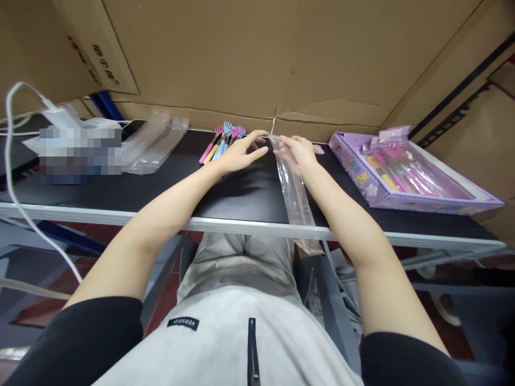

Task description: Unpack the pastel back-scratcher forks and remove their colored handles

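A long clear plastic bag (296, 195) lies on the black table (161, 187), its lower end hanging over the front edge. My right hand (296, 151) pinches the bag's far opening. My left hand (241, 151) hovers just left of that opening, fingers stretched out and apart, touching nothing I can make out. Just beyond my left hand lies a small bunch of pink, blue and yellow hand-shaped back scratchers (222, 141).
A purple display box (362, 179) with bagged scratchers stands at the right. A stack of clear bags (155, 142) lies at the left, beside a white charger and cable (12, 177). Cardboard boxes (257, 59) wall off the back.
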A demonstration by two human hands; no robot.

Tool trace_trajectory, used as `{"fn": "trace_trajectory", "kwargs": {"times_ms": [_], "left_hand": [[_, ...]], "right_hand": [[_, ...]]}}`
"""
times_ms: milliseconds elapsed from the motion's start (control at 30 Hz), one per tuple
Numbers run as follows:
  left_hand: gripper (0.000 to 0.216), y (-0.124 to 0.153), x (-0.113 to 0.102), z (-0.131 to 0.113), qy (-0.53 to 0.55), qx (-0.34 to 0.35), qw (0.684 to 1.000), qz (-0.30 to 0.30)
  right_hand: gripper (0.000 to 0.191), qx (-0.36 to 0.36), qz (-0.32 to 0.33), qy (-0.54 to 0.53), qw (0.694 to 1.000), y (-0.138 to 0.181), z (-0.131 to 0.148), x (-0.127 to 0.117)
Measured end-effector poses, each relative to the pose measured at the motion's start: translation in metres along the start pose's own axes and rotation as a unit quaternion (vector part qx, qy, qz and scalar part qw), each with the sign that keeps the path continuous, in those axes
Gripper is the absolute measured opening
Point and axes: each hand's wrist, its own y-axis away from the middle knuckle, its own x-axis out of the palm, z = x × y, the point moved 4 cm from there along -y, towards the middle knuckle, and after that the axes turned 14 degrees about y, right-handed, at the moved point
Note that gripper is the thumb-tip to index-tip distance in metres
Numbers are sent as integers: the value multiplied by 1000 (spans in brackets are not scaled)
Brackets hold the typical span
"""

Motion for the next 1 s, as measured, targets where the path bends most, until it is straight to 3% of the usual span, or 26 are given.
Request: {"fn": "trace_trajectory", "kwargs": {"times_ms": [100, 200, 467, 600, 733, 900, 1000], "left_hand": [[76, -1, 6, -2, 58, 18, 997, 39], [81, -3, 9, 2, 93, 15, 995, 41], [44, -4, 6, 1, 163, -25, 983, -82], [38, -5, 6, -12, 164, -33, 977, -134], [31, -4, 6, -13, 183, -71, 960, -198], [11, -5, 6, -3, 202, -101, 947, -227], [10, -7, 4, -2, 204, -106, 944, -237]], "right_hand": [[41, -33, 33, 19, 999, 2, 1, 3], [33, -46, 42, 47, 997, 4, -1, 5], [23, -69, 44, 91, 992, 1, -5, 6], [14, -68, 73, 79, 992, 7, -1, 8], [18, -56, 112, 79, 989, 16, 2, 13], [24, -48, 135, 73, 987, 17, 0, 15], [28, -40, 140, 59, 988, 15, -3, 15]]}}
